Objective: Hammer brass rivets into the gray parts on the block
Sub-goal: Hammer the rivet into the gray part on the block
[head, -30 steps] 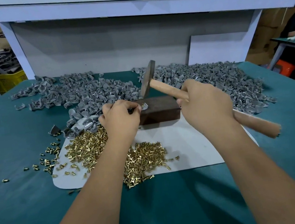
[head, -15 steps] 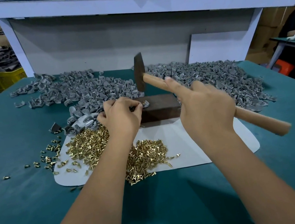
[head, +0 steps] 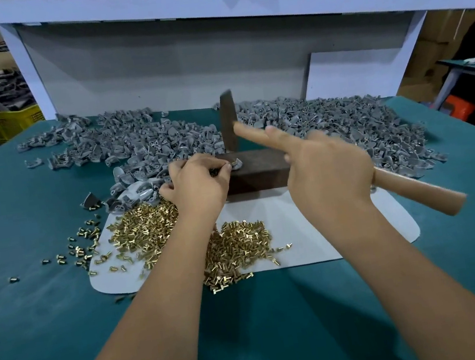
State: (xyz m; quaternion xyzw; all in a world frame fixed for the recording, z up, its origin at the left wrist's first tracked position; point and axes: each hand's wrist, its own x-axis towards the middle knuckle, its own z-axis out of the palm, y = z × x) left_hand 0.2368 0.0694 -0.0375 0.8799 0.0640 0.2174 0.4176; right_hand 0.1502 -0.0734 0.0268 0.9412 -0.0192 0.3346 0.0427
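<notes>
Two hands in play here, and it all comes down to how the hammer head lines up over one small spot on the block.

Closest to the camera, loose brass rivets (head: 233,247) are heaped on a white mat (head: 313,230) on the green table (head: 33,300). Just past them the left hand (head: 197,185) sits at the left end of the dark block (head: 259,170), fingers curled in, fingertips pinching a gray part (head: 236,164) against the block's top left corner. A bit of brass shows at the part, looks like a rivet standing in it, though it's tiny.

The right hand (head: 330,173) is wrapped around the wooden handle of the hammer (head: 229,126), index finger stretched out along the shaft. The handle runs from lower right up to the left, so the head hangs nearly upright right above the part, its striking end pointing down.

So the target is straight below the head and just right of the left fingertips, basically touching them. My guess is the blow needs to drop straight down, or those fingertips take it.

Behind it all, piles of gray parts (head: 133,145) spread across the back of the table.
</notes>
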